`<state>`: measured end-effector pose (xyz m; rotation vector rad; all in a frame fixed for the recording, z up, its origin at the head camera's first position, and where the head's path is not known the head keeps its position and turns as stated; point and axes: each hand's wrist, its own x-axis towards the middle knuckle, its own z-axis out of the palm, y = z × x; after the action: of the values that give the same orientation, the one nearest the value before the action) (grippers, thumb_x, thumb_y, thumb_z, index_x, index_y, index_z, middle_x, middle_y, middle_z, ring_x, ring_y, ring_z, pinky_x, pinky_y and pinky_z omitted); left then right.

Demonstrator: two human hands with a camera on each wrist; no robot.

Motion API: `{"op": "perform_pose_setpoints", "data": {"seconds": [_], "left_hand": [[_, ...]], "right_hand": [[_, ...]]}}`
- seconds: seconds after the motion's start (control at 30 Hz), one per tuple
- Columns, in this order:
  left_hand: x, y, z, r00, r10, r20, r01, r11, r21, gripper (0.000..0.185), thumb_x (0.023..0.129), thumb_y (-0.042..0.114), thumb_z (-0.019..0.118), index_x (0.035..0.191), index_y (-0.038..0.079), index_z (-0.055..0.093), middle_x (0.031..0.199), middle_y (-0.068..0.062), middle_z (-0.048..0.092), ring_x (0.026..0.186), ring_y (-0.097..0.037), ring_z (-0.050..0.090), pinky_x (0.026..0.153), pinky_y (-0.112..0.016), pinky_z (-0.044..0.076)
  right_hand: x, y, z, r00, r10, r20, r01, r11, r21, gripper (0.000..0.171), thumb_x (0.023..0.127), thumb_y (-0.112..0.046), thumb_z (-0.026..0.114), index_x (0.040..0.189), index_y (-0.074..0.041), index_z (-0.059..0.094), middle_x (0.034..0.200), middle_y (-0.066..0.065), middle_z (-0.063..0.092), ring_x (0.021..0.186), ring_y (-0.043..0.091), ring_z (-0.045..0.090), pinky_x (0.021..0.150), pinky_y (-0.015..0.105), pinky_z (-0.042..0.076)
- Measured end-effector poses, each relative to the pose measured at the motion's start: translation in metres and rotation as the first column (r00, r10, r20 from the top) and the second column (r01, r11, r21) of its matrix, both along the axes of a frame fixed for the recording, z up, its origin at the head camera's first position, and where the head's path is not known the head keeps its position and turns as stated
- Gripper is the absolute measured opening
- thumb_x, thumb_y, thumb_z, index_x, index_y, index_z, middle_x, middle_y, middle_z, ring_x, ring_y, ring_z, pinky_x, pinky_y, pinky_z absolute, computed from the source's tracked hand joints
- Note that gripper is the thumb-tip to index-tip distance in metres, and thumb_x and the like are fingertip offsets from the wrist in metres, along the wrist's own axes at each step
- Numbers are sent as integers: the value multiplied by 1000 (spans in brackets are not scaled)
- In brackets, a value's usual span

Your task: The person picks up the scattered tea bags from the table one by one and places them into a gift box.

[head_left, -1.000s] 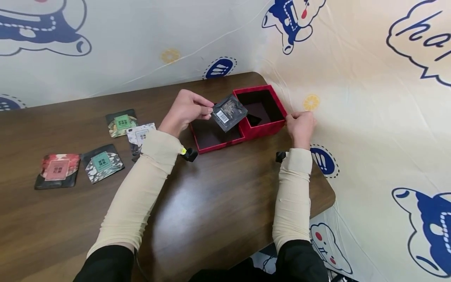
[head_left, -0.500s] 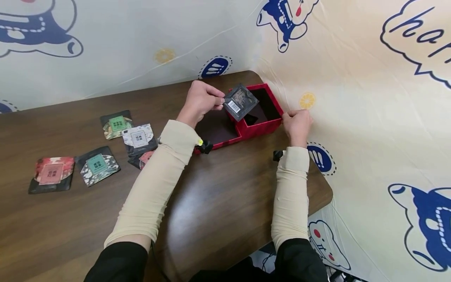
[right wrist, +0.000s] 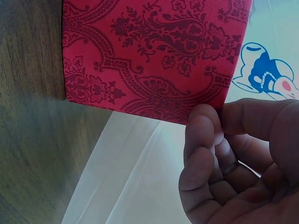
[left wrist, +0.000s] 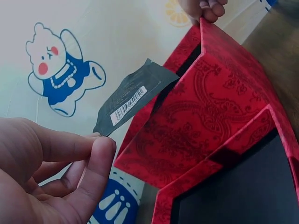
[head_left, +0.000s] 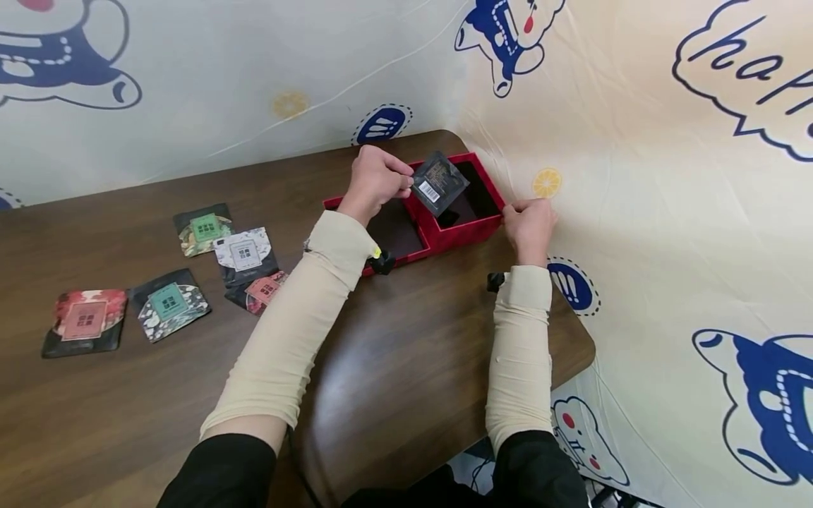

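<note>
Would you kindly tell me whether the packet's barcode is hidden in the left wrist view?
No, the barcode shows plainly on the held packet.

Wearing crinkly cream sleeves behind the fingers, black sleeves showing farther back. Black cams are sitting nearer the fingers, left one's sporting a yellow dot, dark cable hanging behind.

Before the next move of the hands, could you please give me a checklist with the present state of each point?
1. Left hand holding the dark packet: ok, pinched at one edge.
2. Right hand on the red box: ok, pinching a corner.
3. Deep compartment open on top: ok, no lid on it.
4. Packet clear of the compartment's rim: cannot tell; they overlap in the head view.
5. Compartment floor free: cannot tell; the packet hides part.
</note>
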<state>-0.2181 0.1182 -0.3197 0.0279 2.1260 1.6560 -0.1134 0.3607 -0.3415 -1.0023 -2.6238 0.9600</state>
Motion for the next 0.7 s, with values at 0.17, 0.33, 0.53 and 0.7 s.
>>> {"op": "perform_pose_setpoints", "data": {"seconds": [0.17, 0.33, 0.53, 0.7], "left_hand": [[-2, 11, -1, 1000, 7, -16, -7, 1000, -17, 21, 93, 7, 73, 114, 4, 76, 120, -13, 61, 77, -16, 70, 70, -21, 56], [-3, 21, -3, 999, -6, -39, 4, 999, -53, 19, 91, 4, 74, 110, 3, 77, 118, -14, 61, 69, -13, 68, 67, -20, 56], [-3, 31, -6, 979, -79, -190, 35, 973, -228, 12, 90, 7, 76, 102, 4, 79, 100, -11, 68, 67, -13, 69, 69, -22, 56], [-1, 39, -5, 911, -203, -360, 35, 905, -423, 13, 87, 16, 80, 98, 8, 80, 99, -7, 73, 97, -21, 64, 94, -36, 49]], "right_hand": [[1, 1, -1, 1000, 3, -18, -3, 1000, 6, 27, 97, -16, 57, 101, -5, 81, 93, 13, 73, 105, 24, 50, 66, 32, 45], [1, 1, -4, 999, 18, -41, -16, 999, 40, 27, 95, -15, 57, 94, -4, 81, 87, 13, 73, 99, 24, 54, 66, 31, 44], [0, 1, -5, 999, 18, -38, -17, 1000, 26, 27, 96, -15, 56, 96, -4, 81, 89, 13, 73, 99, 25, 54, 67, 32, 45], [0, 1, -5, 999, 12, -43, -11, 999, 34, 27, 96, -16, 57, 95, -4, 81, 88, 13, 73, 98, 25, 54, 66, 32, 45]]}}
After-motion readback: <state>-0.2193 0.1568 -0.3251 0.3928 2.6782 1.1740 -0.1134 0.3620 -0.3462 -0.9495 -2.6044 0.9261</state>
